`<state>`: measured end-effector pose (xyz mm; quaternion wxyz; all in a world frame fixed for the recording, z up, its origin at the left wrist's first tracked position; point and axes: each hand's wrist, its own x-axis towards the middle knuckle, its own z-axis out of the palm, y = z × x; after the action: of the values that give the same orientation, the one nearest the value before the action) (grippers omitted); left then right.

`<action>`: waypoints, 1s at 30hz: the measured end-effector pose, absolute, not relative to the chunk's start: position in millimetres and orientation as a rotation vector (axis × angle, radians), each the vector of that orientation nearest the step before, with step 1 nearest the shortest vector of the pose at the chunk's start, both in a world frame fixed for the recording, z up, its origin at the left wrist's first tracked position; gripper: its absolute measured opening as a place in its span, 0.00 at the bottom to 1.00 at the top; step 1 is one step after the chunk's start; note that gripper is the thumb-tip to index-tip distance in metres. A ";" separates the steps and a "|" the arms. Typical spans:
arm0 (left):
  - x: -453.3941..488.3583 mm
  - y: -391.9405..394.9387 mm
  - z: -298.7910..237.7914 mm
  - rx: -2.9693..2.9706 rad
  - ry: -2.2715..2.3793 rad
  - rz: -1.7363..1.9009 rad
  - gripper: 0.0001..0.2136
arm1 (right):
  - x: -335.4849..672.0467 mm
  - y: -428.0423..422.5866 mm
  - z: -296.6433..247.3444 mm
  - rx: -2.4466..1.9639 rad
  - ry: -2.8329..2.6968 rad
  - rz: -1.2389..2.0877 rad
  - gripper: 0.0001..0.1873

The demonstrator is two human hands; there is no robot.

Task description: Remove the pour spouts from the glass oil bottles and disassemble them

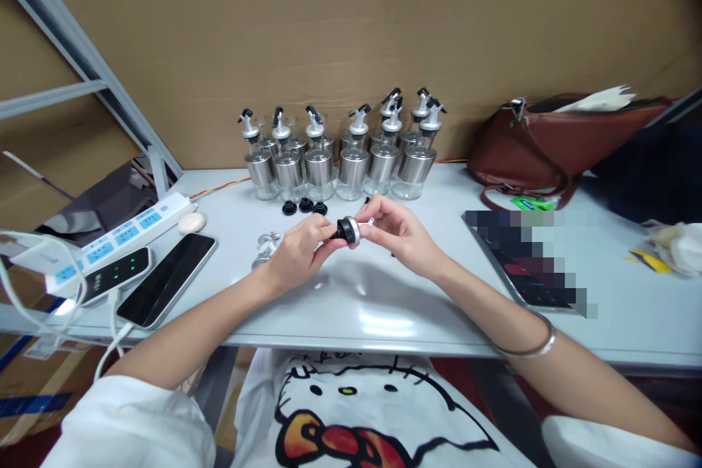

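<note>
Between both hands, above the white table, is a bottle pourer spout (355, 232) with a black ribbed stopper and a silver collar. My left hand (296, 252) is closed around the black stopper end. My right hand (406, 238) pinches the silver spout end with thumb and fingertips; part of the spout is hidden by the fingers. Three loose black stoppers (306, 205) lie just beyond my left hand. Silver spout parts (267, 247) rest beside that hand, partly covered by it. Several glass-and-steel oil bottles (352, 174) stand behind, many topped with pourer spouts.
To the left on the table (340, 311) are a power strip (123, 238), a phone (167, 281), a black device with green lights (118, 276) and a round white object (191, 223). A brown bag (526, 146) and a dark tablet-like device (521, 263) are right. Cardboard (329, 29) closes the back.
</note>
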<state>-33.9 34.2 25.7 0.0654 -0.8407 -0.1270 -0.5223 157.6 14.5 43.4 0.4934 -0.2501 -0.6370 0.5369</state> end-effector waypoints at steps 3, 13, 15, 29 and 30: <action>-33.9 33.9 26.4 -2.540 -0.368 -1.566 0.06 | 157.9 14.8 43.4 -0.612 -1.544 1.323 0.15; -32.8 37.1 23.0 -2.530 -0.485 -1.593 0.04 | 155.9 16.2 40.6 -0.551 -1.585 1.226 0.14; -32.8 37.6 23.0 -2.515 -0.478 -1.577 0.04 | 155.3 16.4 40.3 -0.533 -1.594 1.191 0.13; -33.9 31.8 27.3 -2.534 -0.365 -1.463 0.07 | 158.2 18.3 41.7 -0.501 -1.601 1.304 0.12; -34.0 31.9 26.9 -2.544 -0.358 -1.466 0.07 | 158.5 18.5 41.8 -0.512 -1.603 1.314 0.12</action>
<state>-34.0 31.9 26.9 0.0916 -0.8565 -0.1204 -0.4935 158.5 18.5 41.8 0.4822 -0.2102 -0.6578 0.5390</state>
